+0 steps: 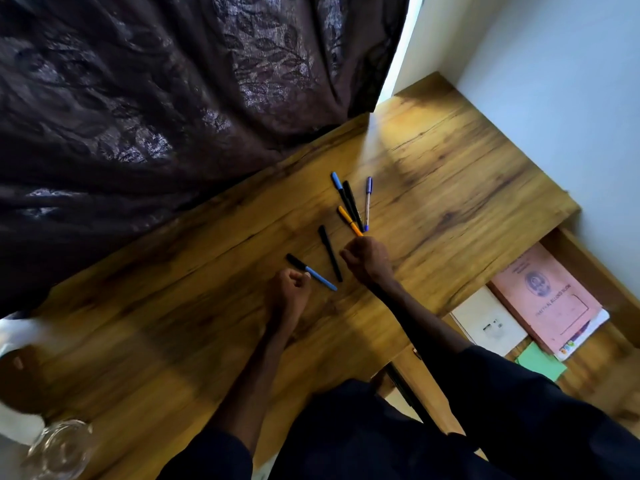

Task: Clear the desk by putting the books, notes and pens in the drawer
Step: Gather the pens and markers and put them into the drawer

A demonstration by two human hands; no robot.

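Note:
Several pens lie loose on the wooden desk [433,174]. My left hand [289,289] is curled, its fingertips pinching a blue pen with a black cap [320,278] that lies flat on the desk. My right hand [367,259] is curled over the near end of an orange pen [349,220]. A black pen [329,252] lies between my hands. Beyond the orange pen lie a blue-capped black pen [341,192], another black pen [352,202] and a clear pen with a purple cap [367,202]. The drawer [588,258] stands open at the right, holding a pink record book [550,299], a white book [488,320] and green notes [540,365].
A dark patterned curtain [156,116] hangs over the desk's far left side. A glass jar [59,448] and a brown round object [20,379] stand at the near left edge. A white wall [554,98] borders the desk at the right.

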